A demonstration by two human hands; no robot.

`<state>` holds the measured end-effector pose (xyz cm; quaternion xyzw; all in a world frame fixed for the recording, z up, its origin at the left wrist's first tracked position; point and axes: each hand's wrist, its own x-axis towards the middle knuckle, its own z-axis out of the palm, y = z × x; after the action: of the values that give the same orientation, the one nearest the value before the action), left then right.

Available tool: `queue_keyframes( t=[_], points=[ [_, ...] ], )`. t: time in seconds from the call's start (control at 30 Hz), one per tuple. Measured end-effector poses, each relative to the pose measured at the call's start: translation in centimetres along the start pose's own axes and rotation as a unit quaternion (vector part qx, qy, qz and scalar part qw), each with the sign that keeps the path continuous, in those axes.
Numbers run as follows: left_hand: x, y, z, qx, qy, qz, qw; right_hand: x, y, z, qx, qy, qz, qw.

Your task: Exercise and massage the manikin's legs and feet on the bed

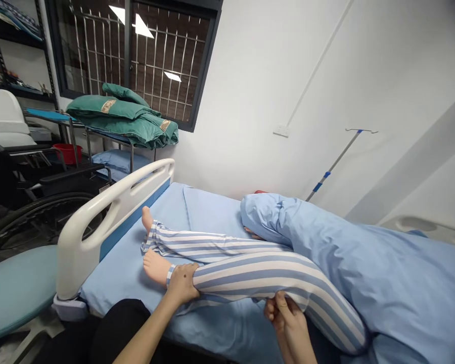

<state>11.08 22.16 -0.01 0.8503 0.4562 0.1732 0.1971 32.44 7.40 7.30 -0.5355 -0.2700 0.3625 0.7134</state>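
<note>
On the hospital bed (208, 215), the manikin's near leg (250, 275) lay bent in striped pajamas. Left hand (181, 284) gripped the ankle, fingers wrapped; right hand (286, 318) held the calf from below, fingers curled.

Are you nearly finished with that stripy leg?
It's hard to tell, but here's how it looks. Done: the blue blanket covers the body, and the far leg rests on the sheet. In hand: the left hand holds the near leg above its bare foot, and the right hand grips it from below. Left: neither hand has reached the far leg yet.
</note>
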Motion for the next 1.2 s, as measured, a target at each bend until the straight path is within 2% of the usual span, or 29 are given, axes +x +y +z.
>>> queue_keyframes(
  t=[0.17,0.3,0.37,0.47,0.6,0.83,0.97,1.07,1.2],
  points=[
    [-0.5,-3.0,-1.6,0.050,0.002,0.000,0.999,-0.8,3.7,0.4,0.054,-0.045,0.042,0.997],
    [-1.3,-6.1,-3.0,0.101,0.013,-0.006,0.995,-1.4,9.0,0.9,0.131,-0.070,0.113,0.982],
    [-1.8,-7.5,-3.6,0.137,0.006,-0.011,0.991,-1.6,12.0,1.4,0.172,-0.067,0.168,0.968],
    [-2.7,-8.7,-4.0,0.189,-0.017,-0.025,0.981,-1.7,15.8,2.3,0.232,-0.057,0.272,0.932],
    [-3.1,-9.0,-3.8,0.219,-0.027,-0.030,0.975,-1.6,18.1,2.6,0.290,-0.061,0.324,0.898],
    [-3.2,-8.9,-3.6,0.214,-0.007,-0.018,0.977,-1.4,17.1,2.1,0.305,-0.086,0.346,0.883],
    [-3.1,-9.2,-3.5,0.187,0.024,-0.011,0.982,-1.4,15.2,1.9,0.275,-0.104,0.344,0.892],
    [-2.5,-9.0,-3.2,0.151,0.061,-0.009,0.987,-1.5,12.0,1.5,0.232,-0.132,0.307,0.914],
    [-1.1,-6.8,-2.0,0.078,0.085,-0.019,0.993,-1.0,5.3,0.4,0.143,-0.192,0.212,0.948]
  ],
)
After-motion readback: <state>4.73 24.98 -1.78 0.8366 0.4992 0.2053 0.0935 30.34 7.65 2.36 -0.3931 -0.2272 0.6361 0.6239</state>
